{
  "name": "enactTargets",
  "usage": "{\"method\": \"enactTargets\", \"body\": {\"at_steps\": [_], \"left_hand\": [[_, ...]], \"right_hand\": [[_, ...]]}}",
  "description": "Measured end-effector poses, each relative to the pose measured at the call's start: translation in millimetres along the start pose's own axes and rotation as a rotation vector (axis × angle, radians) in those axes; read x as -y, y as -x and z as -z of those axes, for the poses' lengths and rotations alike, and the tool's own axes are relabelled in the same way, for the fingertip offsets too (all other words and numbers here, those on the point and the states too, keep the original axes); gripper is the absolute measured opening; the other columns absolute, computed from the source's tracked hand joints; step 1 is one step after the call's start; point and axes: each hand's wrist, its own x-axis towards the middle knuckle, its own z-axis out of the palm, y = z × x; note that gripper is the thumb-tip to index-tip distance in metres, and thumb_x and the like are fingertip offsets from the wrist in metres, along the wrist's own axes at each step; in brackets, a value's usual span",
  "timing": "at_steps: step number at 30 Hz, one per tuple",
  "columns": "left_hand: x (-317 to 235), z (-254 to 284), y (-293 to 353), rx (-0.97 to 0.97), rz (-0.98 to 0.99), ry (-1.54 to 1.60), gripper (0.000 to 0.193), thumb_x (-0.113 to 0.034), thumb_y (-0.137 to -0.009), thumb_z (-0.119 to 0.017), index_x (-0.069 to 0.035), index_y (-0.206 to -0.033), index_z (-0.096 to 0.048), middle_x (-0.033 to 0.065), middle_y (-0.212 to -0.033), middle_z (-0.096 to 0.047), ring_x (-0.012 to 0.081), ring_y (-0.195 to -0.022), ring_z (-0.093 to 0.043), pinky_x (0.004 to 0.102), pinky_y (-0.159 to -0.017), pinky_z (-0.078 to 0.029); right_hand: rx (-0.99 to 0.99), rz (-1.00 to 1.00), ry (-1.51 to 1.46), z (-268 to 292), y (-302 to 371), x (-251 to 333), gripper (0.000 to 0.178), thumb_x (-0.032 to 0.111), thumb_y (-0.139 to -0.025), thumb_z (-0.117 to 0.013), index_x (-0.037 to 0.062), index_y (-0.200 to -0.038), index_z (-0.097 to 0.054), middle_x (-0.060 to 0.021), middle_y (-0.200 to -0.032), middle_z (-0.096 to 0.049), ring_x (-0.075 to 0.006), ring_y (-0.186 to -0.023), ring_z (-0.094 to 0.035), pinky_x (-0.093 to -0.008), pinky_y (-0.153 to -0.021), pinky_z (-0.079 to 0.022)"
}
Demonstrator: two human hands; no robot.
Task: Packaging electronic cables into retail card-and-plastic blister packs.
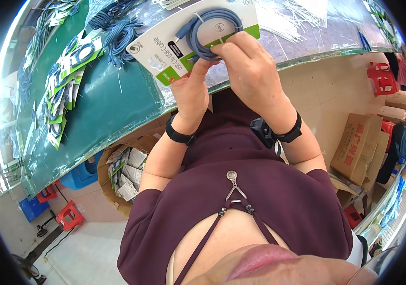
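My left hand (191,92) holds a white and green backing card (162,50) over the table's front edge, its thumb on the card's face and its other fingers hidden behind. A coiled blue-grey USB cable (194,35) lies against the card, with a pale tie around the top of the coil. With thumb and forefinger closed, my right hand (254,69) pinches at the lower side of the coil. A small pale bit shows at those fingertips, too small to make out fully.
Bundled blue cables (121,40) and several carded cables (65,90) lie on the green tabletop (117,102) at left. Thin white ties (279,23) are spread at the far right. Below the table stands an open carton (105,183) of cards. More cartons (355,149) and a red stool (382,78) are at right.
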Motion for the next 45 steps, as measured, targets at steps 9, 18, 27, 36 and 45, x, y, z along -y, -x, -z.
{"method": "enactTargets", "body": {"at_steps": [9,18,27,36,45], "left_hand": [[-5,-2,-4,-0.023,-0.034,-0.011,0.026,0.001,-0.088,-0.061,-0.001,-0.113,-0.057,0.0081,-0.104,-0.064,0.0185,-0.089,-0.064,0.0334,-0.079,-0.054],[-5,0,-5,-0.047,0.013,0.02,0.024,-0.001,-0.089,-0.061,-0.001,-0.113,-0.057,0.0075,-0.102,-0.065,0.0184,-0.086,-0.066,0.0333,-0.078,-0.055],[-6,-2,-5,-0.01,-0.049,-0.031,0.025,0.0,-0.088,-0.061,-0.002,-0.113,-0.057,0.0072,-0.102,-0.064,0.0186,-0.087,-0.065,0.0335,-0.078,-0.055],[-2,0,-4,-0.022,-0.082,-0.043,0.032,0.004,-0.085,-0.062,-0.001,-0.116,-0.053,0.0076,-0.107,-0.062,0.0183,-0.091,-0.063,0.0357,-0.078,-0.056],[-2,0,-2,-0.017,-0.118,-0.118,0.033,0.006,-0.084,-0.063,-0.001,-0.115,-0.054,0.0077,-0.106,-0.062,0.0173,-0.093,-0.062,0.0324,-0.081,-0.054]], "right_hand": [[-0.058,-0.215,-0.343,-11,2,1,0.02,-0.006,-0.078,-0.064,0.0025,-0.096,-0.062,-0.008,-0.079,-0.059,-0.0229,-0.07,-0.061,-0.0302,-0.06,-0.049],[-0.097,-0.082,-0.217,-5,5,-6,0.018,-0.003,-0.078,-0.069,0.0034,-0.094,-0.065,-0.0072,-0.077,-0.06,-0.02,-0.067,-0.06,-0.0277,-0.057,-0.048],[-0.089,0.034,0.054,6,3,1,0.021,-0.004,-0.071,-0.07,0.004,-0.09,-0.066,-0.0051,-0.077,-0.058,-0.0215,-0.066,-0.059,-0.0314,-0.057,-0.048],[-0.05,0.054,0.089,5,5,-2,0.022,-0.005,-0.068,-0.07,0.0032,-0.089,-0.065,-0.0051,-0.077,-0.057,-0.0215,-0.069,-0.059,-0.0322,-0.059,-0.049],[0.027,0.036,0.113,11,3,3,0.019,-0.003,-0.071,-0.068,0.0023,-0.089,-0.065,-0.0059,-0.078,-0.057,-0.0227,-0.072,-0.059,-0.033,-0.063,-0.05]]}}
